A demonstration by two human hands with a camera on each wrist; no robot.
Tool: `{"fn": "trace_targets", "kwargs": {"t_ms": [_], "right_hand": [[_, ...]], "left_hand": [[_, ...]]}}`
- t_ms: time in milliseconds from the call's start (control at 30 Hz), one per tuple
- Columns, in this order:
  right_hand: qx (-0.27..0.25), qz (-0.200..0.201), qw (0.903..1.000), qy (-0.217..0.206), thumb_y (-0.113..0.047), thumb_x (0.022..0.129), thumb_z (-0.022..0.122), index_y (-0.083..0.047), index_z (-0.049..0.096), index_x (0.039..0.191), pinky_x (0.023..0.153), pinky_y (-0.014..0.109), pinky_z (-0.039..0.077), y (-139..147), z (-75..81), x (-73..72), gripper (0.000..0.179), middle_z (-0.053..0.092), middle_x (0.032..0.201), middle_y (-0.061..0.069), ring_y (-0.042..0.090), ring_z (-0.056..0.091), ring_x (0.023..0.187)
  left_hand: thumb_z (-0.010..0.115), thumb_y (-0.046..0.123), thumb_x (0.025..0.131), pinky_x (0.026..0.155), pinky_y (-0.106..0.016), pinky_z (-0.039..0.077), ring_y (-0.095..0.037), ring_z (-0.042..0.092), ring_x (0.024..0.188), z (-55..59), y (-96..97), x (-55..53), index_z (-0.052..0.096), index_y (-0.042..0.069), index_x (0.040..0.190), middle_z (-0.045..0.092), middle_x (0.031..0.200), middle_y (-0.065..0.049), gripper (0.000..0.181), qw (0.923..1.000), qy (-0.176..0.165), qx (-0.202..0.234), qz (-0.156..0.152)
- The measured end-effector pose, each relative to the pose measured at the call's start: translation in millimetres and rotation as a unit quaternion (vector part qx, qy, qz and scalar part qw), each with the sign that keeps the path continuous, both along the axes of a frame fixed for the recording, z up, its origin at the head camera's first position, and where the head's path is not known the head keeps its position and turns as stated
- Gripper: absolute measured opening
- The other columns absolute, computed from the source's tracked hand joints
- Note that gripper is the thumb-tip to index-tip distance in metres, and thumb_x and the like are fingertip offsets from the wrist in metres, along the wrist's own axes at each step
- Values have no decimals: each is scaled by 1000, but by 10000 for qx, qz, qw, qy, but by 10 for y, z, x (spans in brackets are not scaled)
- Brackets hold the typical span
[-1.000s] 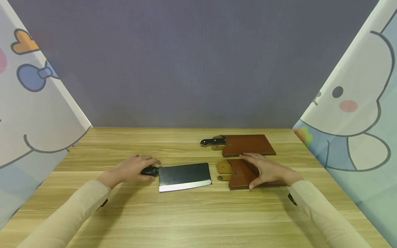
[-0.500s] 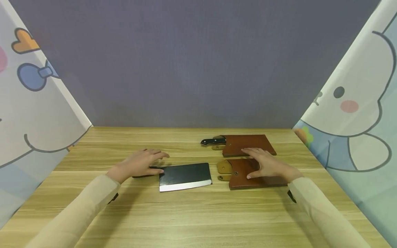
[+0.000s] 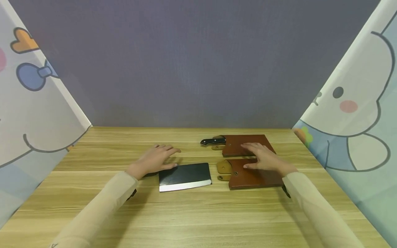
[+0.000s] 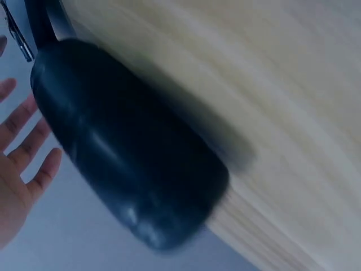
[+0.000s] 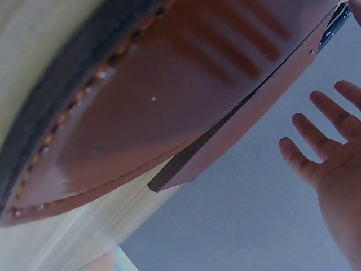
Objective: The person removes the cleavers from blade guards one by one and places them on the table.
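Note:
A cleaver [image 3: 186, 174] lies flat with its edge toward me. Over its handle end hovers my left hand [image 3: 155, 160], fingers spread and holding nothing; the hand hides most of the handle in the head view. In the left wrist view the black handle [image 4: 124, 141] looms large, apart from the fingers. My right hand [image 3: 263, 158], fingers loosely extended, is above the nearer brown leather sheath [image 3: 251, 179], whose tan flap and strap lie unfastened. Behind it lies a second leather sheath [image 3: 245, 143], with a black riveted knife handle [image 3: 213, 141] sticking out to the left.
The wood-grain table [image 3: 186, 217] ends at a grey back panel [image 3: 192, 69]. Cartoon-printed panels [image 3: 356, 96] slant up on both sides. The two sheaths lie close together, right of the cleaver.
My left hand has let go of the cleaver handle, lifted and shifted right and away from me. The right hand has come up off the nearer sheath and slightly forward. Cleaver and sheaths stay put.

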State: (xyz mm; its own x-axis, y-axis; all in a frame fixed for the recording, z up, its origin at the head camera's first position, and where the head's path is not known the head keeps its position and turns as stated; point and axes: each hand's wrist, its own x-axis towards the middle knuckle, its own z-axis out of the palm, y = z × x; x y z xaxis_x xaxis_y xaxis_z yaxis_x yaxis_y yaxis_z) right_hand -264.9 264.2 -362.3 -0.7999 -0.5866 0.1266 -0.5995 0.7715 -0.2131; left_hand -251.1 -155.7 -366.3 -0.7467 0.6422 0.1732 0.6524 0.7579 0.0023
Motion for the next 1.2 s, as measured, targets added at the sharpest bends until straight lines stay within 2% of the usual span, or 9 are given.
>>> {"fn": "trace_targets", "kwargs": {"t_ms": [233,467,733,900,1200], "right_hand": [[-60,-177,9998,17,-38,78,70,-4,39,137,96,67,29,2,-23,-102,74,41,137,20,42,36,125],[-53,-268,9995,184,-33,78,71,-3,41,135,97,64,29,13,-46,-212,70,43,135,21,42,37,124],[-48,-389,9990,233,-31,78,71,0,42,133,97,62,32,10,-30,-292,70,44,134,23,44,38,123],[-43,-483,9985,240,-33,77,71,0,42,133,96,62,31,12,-32,-347,72,43,135,24,45,38,122],[-66,-743,9971,-147,-38,75,73,-4,39,137,100,63,26,2,-19,-436,78,38,139,22,44,32,127]], "left_hand": [[60,43,85,92,-54,41,-30,56,110,-67,191,-110,50,18,130,58,122,-8,52,9992,336,150,152],[60,44,85,92,-52,41,-29,57,107,-75,375,-193,48,19,131,58,120,-6,54,9987,266,135,407],[60,42,85,87,-48,45,-27,59,98,-63,583,-313,50,20,128,60,111,-5,50,9969,515,147,578],[60,43,85,89,-47,44,-28,58,101,-22,683,-397,48,19,129,59,115,-7,52,9964,449,127,708],[58,44,86,93,-48,42,-29,57,106,46,833,-514,45,19,133,57,121,-9,55,9949,73,16,1002]]}}
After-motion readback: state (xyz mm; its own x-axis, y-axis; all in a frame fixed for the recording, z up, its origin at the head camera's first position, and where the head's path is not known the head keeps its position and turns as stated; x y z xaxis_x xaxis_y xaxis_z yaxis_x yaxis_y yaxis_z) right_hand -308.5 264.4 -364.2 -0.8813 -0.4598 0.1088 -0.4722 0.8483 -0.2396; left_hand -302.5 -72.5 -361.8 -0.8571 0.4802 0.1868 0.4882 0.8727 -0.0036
